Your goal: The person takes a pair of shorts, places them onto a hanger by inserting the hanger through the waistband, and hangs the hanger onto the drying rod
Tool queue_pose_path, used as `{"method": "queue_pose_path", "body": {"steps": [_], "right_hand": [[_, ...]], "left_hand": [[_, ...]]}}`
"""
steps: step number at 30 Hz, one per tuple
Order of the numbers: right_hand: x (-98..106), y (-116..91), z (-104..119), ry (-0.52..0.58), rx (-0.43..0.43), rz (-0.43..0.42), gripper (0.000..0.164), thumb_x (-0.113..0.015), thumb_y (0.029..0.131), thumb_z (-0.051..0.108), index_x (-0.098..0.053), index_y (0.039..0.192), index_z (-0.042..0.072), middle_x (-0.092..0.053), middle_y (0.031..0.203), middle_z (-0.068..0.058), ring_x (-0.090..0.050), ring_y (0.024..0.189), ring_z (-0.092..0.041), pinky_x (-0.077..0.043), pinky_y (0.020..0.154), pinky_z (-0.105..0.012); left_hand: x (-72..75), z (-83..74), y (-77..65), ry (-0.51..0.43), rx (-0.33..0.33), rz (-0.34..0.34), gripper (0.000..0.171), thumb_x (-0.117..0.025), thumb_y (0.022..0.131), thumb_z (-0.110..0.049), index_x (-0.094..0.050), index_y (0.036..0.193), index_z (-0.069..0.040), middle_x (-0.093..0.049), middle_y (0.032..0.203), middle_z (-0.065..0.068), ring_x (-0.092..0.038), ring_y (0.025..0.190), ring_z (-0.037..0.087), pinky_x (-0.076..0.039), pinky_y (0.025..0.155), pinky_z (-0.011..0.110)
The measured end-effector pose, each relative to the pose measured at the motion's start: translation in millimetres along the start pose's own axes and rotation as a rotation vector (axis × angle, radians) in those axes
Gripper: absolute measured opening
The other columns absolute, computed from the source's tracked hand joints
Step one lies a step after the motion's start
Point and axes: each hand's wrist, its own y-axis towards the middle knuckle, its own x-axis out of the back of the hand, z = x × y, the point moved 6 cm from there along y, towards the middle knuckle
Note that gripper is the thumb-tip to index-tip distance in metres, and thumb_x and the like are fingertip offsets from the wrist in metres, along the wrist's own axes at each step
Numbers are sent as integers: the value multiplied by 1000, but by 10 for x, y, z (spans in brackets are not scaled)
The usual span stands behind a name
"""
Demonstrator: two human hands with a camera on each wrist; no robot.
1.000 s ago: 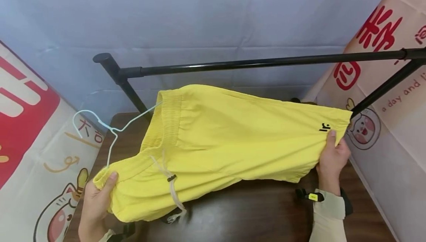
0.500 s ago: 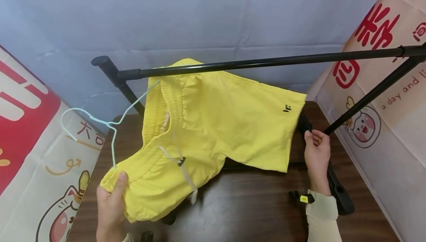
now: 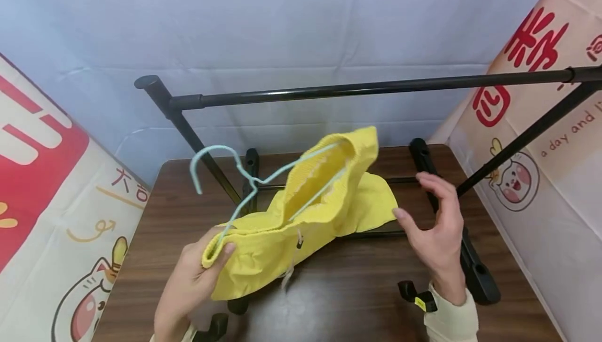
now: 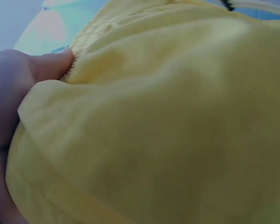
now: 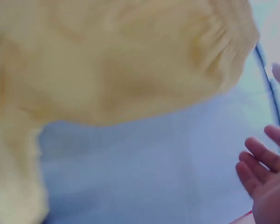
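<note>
Yellow shorts [image 3: 263, 253] hang on a pale blue hanger [image 3: 277, 172], its arms and lower bar inside the elastic waistband and its hook pointing left. In the head view my left hand [image 3: 193, 274] pinches the near corner of the waistband, where one end of the hanger sits. The left wrist view is mostly filled by the shorts [image 4: 154, 121], with my thumb and fingers at the edge. My right hand [image 3: 439, 232] holds nothing; its thumb and fingers are spread apart close to a leg hem. In the right wrist view this hand [image 5: 270, 177] is apart from the shorts [image 5: 130, 60].
A black rack rail [image 3: 352, 90] runs across behind the shorts, on slanted posts. The rack's black feet [image 3: 479, 274] stand on a dark wooden table [image 3: 348, 295]. A pale cloth backdrop [image 3: 282, 23] rises behind, with printed cloths at both sides.
My right hand has let go of the leg hem. The shorts have swung down below the rail and turned, showing the waistband opening. My left hand has moved right with them and the hanger.
</note>
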Motion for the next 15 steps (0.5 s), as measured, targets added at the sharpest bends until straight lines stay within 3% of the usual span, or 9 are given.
{"method": "queue_pose_path", "body": {"steps": [3, 5, 8, 11, 13, 15], "right_hand": [[21, 326, 244, -94, 154, 124, 93, -80, 73, 57, -52, 124, -16, -52, 133, -32, -44, 135, -33, -28, 119, -33], [16, 497, 284, -148, 186, 304, 97, -76, 72, 65, -53, 129, -10, -52, 136, -27, -42, 137, -29, -24, 120, -28], [-100, 544, 213, -199, 151, 709, 76, -77, 76, 57, -59, 131, 8, -61, 131, -8, -50, 127, -11, -31, 112, -15], [-253, 383, 116, -184, 52, 1063, 46, -77, 84, 39, -62, 125, 25, -66, 115, 12, -58, 99, 2, -47, 86, -10], [-328, 281, 77, -156, -6, 1200, 32, -73, 88, 34, -63, 118, 31, -67, 103, 18, -58, 83, 5, -49, 72, -14], [-379, 213, 50, -83, -64, 1274, 25, -70, 91, 32, -64, 115, 31, -66, 95, 19, -55, 71, 5, -48, 64, -18]], "left_hand": [[-94, -81, 78, 33, -58, 99, 41, -64, 91, 3, -60, 123, -22, -54, 78, -15, -50, 66, -5, -45, 64, 11], [-168, -124, 121, 28, -102, 167, 40, -64, 92, -1, -60, 125, -23, -52, 80, -17, -47, 65, -7, -44, 65, 9], [-250, -175, 162, 33, -161, 237, 38, -64, 93, -6, -59, 126, -24, -58, 88, -17, -48, 68, -8, -44, 67, 7], [-303, -205, 189, 57, -197, 293, 33, -63, 95, -12, -59, 125, -27, -62, 92, -16, -50, 70, -8, -44, 69, 6], [-322, -217, 211, 86, -212, 317, 31, -62, 97, -16, -58, 125, -29, -63, 92, -17, -51, 72, -8, -44, 71, 6], [-326, -226, 233, 108, -227, 326, 30, -61, 97, -17, -58, 125, -29, -64, 93, -18, -52, 73, -8, -45, 71, 6]]}}
